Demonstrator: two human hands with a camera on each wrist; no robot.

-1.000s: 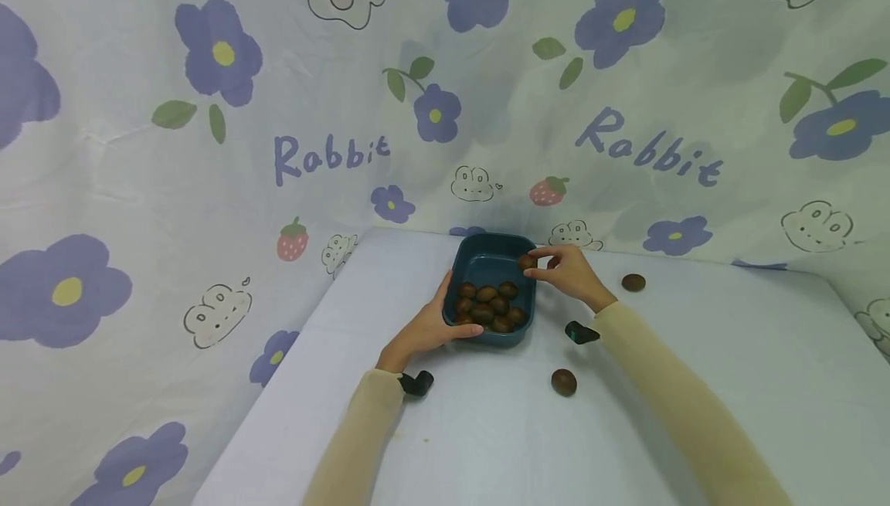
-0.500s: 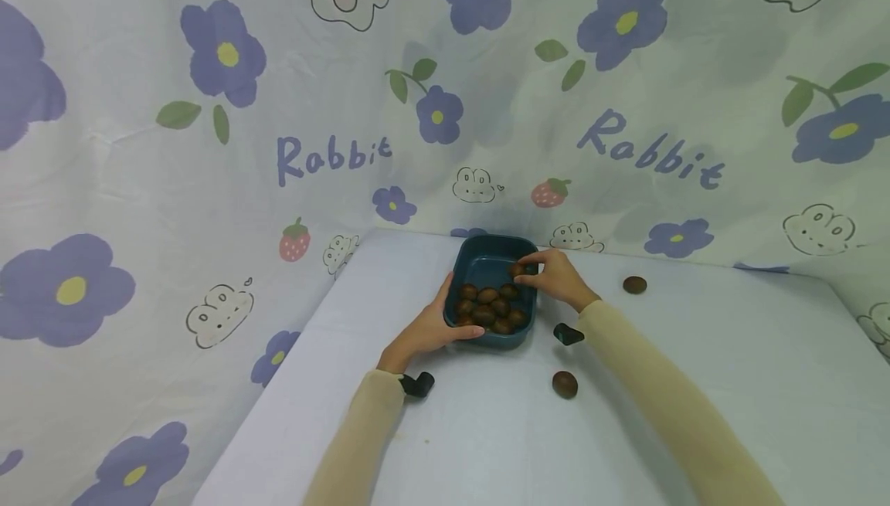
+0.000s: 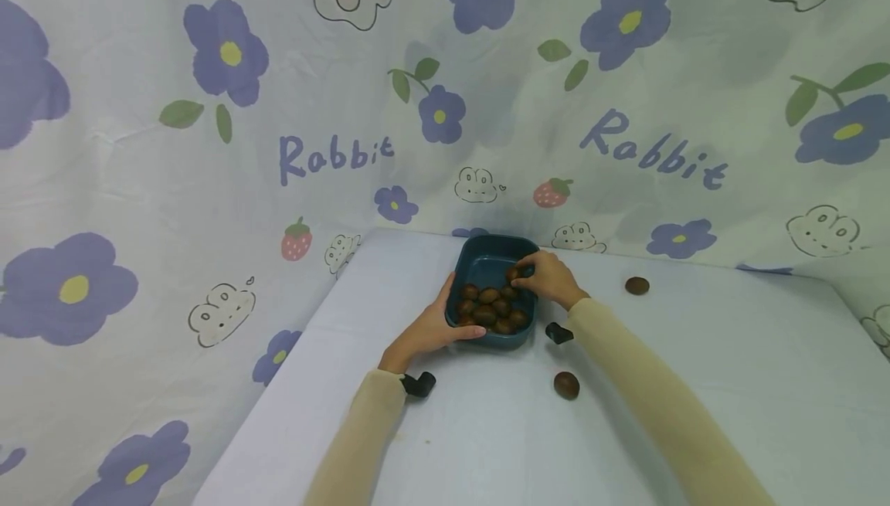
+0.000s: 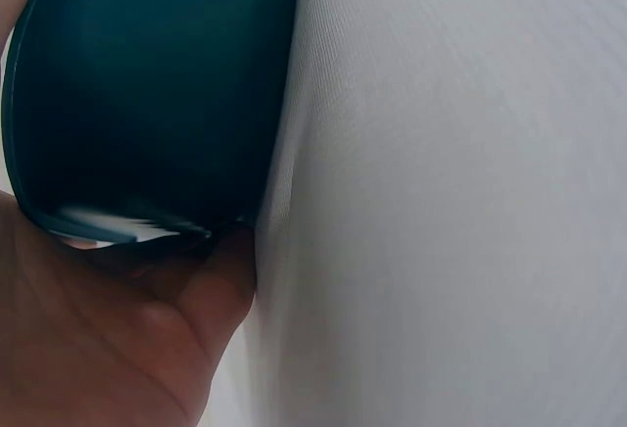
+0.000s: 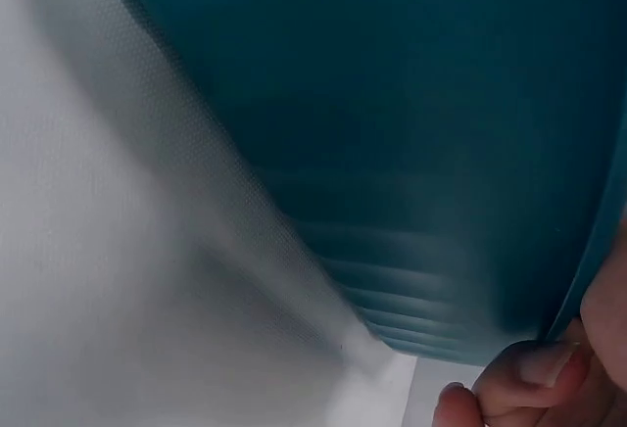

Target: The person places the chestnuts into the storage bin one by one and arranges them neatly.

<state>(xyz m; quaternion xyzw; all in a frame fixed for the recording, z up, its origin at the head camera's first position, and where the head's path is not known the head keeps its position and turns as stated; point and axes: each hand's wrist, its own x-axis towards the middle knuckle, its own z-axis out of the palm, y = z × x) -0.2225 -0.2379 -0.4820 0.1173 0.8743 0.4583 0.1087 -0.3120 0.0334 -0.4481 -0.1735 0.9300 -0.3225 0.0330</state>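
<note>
A dark teal rectangular container (image 3: pixel 502 342) stands on the white-covered table, with several glossy brown egg-shaped pieces (image 3: pixel 484 315) heaped in its near half. At its near left corner my left hand (image 3: pixel 434 326) holds it, thumb along the front and fingers on the left side. Over the right rim reaches my right hand (image 3: pixel 545 275), pinching one brown egg-shaped piece (image 3: pixel 513 273) just above the heap's far edge. In the left wrist view, left-hand fingers (image 4: pixel 223 285) press against the container's wall (image 4: pixel 167 84). The right wrist view shows curled fingers (image 5: pixel 519 383) beside the rim; the held piece is hidden there.
One loose brown piece (image 3: pixel 566 385) lies in front of the container to the right; another (image 3: pixel 636 286) lies farther right near the back. A patterned cloth (image 3: pixel 431 50) hangs behind the table. Both wrists carry small black devices (image 3: pixel 419 384).
My right hand has moved left and inward over the rim, carrying the pinched piece from the right edge toward the heap. The left hand keeps its hold on the container.
</note>
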